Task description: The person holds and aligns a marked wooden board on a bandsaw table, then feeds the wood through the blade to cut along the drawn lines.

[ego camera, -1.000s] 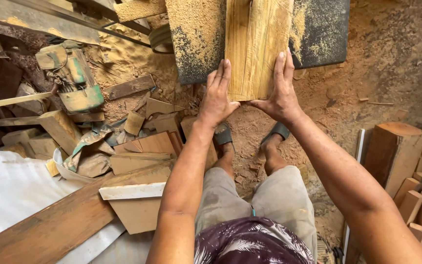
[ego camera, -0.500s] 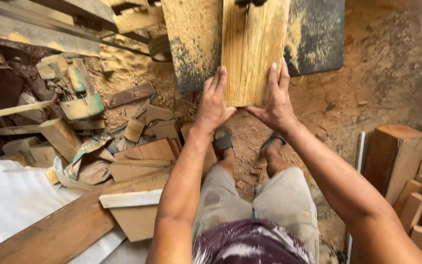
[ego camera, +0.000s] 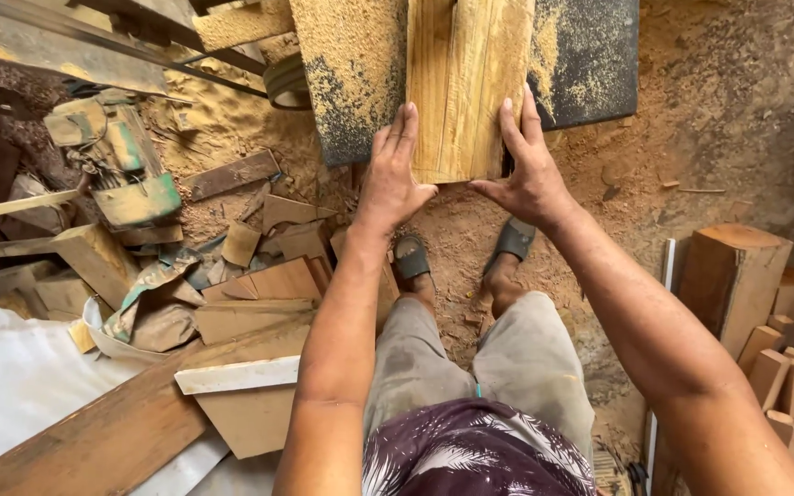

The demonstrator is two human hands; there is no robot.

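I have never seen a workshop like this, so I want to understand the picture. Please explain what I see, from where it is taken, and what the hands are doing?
The picture comes from a camera worn on the person's head, looking down past the arms to the feet in sandals. There is no robot, only two bare hands. The left hand and the right hand press flat against the two sides of a pale wooden board, near its closer end. The board lies on a dark metal table dusted with sawdust. A thin slit runs along the board's far part. Nothing is pinched in a grip; the palms only hold the board between them. On the sandy floor at the left lie many wood offcuts; a thick wooden block stands at the right.
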